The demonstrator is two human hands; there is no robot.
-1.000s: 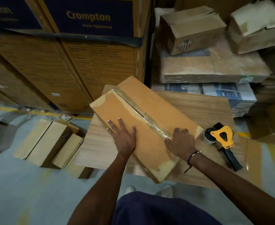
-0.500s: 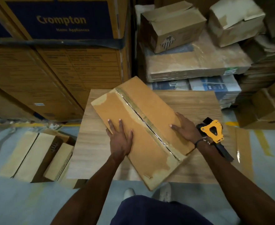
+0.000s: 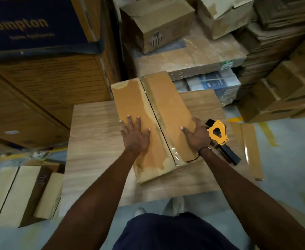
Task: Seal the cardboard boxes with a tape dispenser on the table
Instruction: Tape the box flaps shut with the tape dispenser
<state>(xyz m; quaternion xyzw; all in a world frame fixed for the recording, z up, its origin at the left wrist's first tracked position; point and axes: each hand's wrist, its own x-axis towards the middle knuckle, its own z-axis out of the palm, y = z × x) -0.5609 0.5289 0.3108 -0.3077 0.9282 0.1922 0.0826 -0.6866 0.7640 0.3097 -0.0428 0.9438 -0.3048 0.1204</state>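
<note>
While our left hand (image 3: 135,136) lies flat with straight, spread fingers on the left flap of the long brown cardboard box (image 3: 153,123), our right hand (image 3: 195,135) holds the box's right edge, thumb on top and the other fingers wrapped over the side. A strip of clear packing tape (image 3: 158,116) runs the length of the box's centre seam and down over its near end. We see the box lying lengthwise on the light wood-grain table (image 3: 94,141), its far end reaching past the table's back edge. Just beside our right wrist, the yellow-and-black tape dispenser (image 3: 220,138) rests on the table, its dark handle pointing toward us and to the right. Large printed brown cartons (image 3: 49,87) stand behind the table at left, and smaller closed cardboard boxes (image 3: 22,193) sit on the grey floor (image 3: 283,168) below it.
</note>
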